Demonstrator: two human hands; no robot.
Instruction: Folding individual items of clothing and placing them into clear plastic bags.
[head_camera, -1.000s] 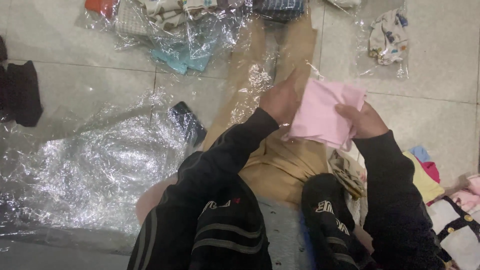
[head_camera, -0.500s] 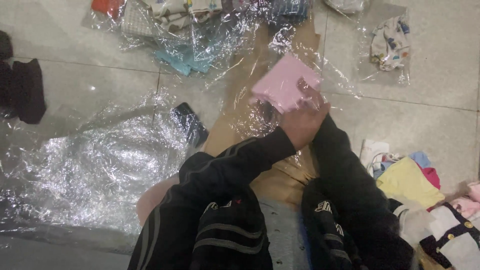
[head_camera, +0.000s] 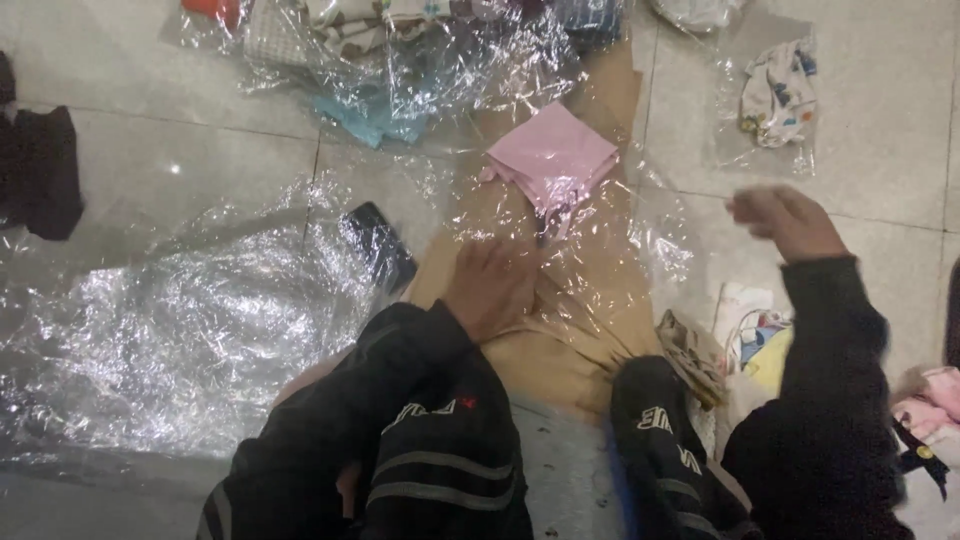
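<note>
A folded pink cloth (head_camera: 553, 160) lies on a clear plastic sheet (head_camera: 600, 270) spread over a brown cloth (head_camera: 560, 350) on the tiled floor. My left hand (head_camera: 490, 285) rests flat on the plastic and brown cloth just below the pink cloth, holding nothing. My right hand (head_camera: 785, 220) hovers blurred over the floor to the right, fingers loosely curled and empty, above a pile of small folded clothes (head_camera: 750, 335).
A large crumpled clear bag (head_camera: 150, 330) covers the floor at left, with a dark phone (head_camera: 380, 245) at its edge. Several bagged clothes (head_camera: 400, 60) lie at the top, one patterned packet (head_camera: 778, 95) at upper right, dark cloth (head_camera: 45, 170) far left.
Both hands held the pink cloth, then set it down further out on the plastic. My left hand drew back toward me and my right hand swung off to the right.
</note>
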